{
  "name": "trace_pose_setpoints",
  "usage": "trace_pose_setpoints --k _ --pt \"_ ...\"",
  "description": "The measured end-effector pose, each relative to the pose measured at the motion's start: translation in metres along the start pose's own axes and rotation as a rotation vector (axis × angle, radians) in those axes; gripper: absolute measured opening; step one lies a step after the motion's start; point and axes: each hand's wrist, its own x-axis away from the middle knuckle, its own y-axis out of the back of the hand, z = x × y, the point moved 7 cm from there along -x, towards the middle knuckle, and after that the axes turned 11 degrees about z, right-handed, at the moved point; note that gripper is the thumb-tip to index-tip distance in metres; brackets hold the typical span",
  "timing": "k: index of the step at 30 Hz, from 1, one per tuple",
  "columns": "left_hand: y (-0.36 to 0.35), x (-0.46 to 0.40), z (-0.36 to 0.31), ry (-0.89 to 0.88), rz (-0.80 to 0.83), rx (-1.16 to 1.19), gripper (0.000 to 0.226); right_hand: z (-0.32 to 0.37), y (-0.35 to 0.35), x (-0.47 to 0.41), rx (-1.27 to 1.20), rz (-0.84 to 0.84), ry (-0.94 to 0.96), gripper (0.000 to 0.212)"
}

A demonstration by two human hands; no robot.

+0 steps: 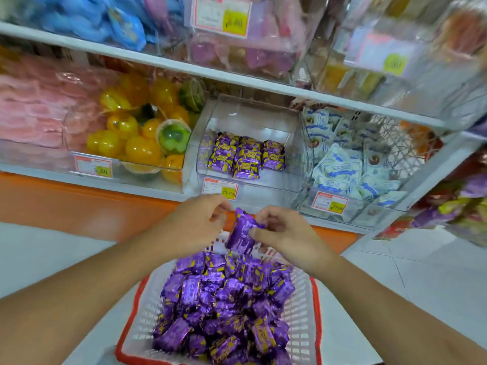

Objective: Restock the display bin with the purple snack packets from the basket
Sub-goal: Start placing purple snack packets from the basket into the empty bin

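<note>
A white basket with a red rim sits low in front of me, heaped with several purple snack packets. Above its far edge my right hand pinches one purple packet between thumb and fingers. My left hand hovers just left of that packet with fingers loosely curled, holding nothing that I can see. On the lower shelf straight ahead stands the clear display bin, with several purple packets lying in rows on its floor.
A bin of yellow jelly cups stands left of the display bin and a bin of white-blue packets right of it. A white shelf board overhangs them. Price tags hang on the bin fronts.
</note>
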Motion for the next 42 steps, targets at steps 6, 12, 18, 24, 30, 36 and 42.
trace_pose_setpoints --k 6,12,18,24,30,36,42 --pt "0.023 0.022 -0.037 0.069 -0.014 0.703 0.02 0.065 0.028 0.029 0.004 -0.088 0.245 0.03" --pt "0.013 0.01 -0.048 -0.008 0.063 1.075 0.025 0.084 0.025 0.024 0.217 -0.103 0.46 0.045" --pt "0.019 0.004 -0.042 -0.029 -0.166 1.075 0.037 0.074 0.038 0.022 0.241 -0.172 0.368 0.038" --pt "0.012 0.001 -0.054 -0.123 -0.134 1.018 0.042 0.074 0.034 0.017 0.395 -0.224 0.321 0.049" --pt "0.023 0.005 -0.058 -0.213 -0.134 0.39 0.049 0.079 0.047 0.023 0.384 -0.253 0.313 0.045" --pt "0.035 0.001 -0.066 -0.335 -0.185 -0.095 0.044 0.076 0.049 0.022 0.48 -0.225 0.288 0.045" --pt "0.043 -0.035 -0.083 -0.406 -0.145 -0.414 0.049 0.069 0.07 0.009 0.523 -0.254 0.264 0.047"
